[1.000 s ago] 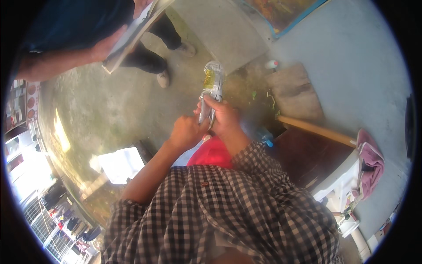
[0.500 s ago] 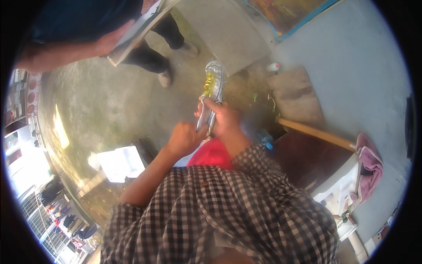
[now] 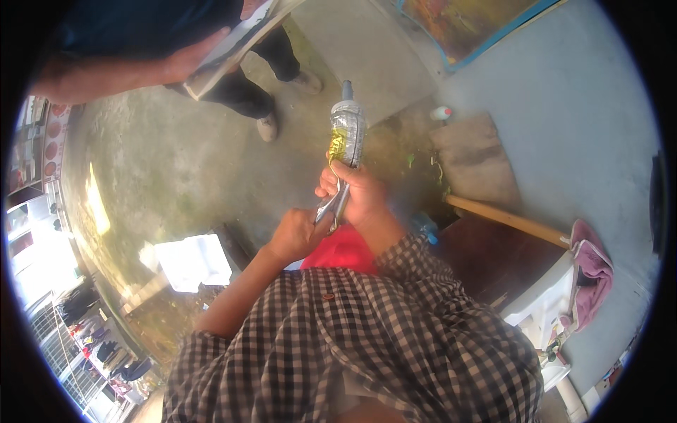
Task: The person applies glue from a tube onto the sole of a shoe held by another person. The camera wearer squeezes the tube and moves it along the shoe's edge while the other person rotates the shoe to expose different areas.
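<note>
A crumpled silver foil tube (image 3: pixel 349 137) with a yellow label and a grey nozzle (image 3: pixel 347 90) points away from me, in front of my body. My right hand (image 3: pixel 361 196) is wrapped round its middle, thumb on top. Closer to me, my left hand (image 3: pixel 296 234) is closed on the tube's flattened, folded tail end. The nozzle tip touches nothing that I can see. Below the hands lies something red (image 3: pixel 340 252), partly hidden by my checked shirt.
At the far left another person's hand (image 3: pixel 201 53) holds a flat, pale-edged panel (image 3: pixel 233 49). A white foam box (image 3: pixel 190 262) lies at left. To the right are a wooden bar (image 3: pixel 508 218), a white basin (image 3: pixel 543 285) with a pink cloth (image 3: pixel 594 271), and a grey wall (image 3: pixel 564 127).
The tube's front end has tilted, so its grey nozzle now shows. My hands have shifted slightly toward me. The other person's panel has moved a little to the right.
</note>
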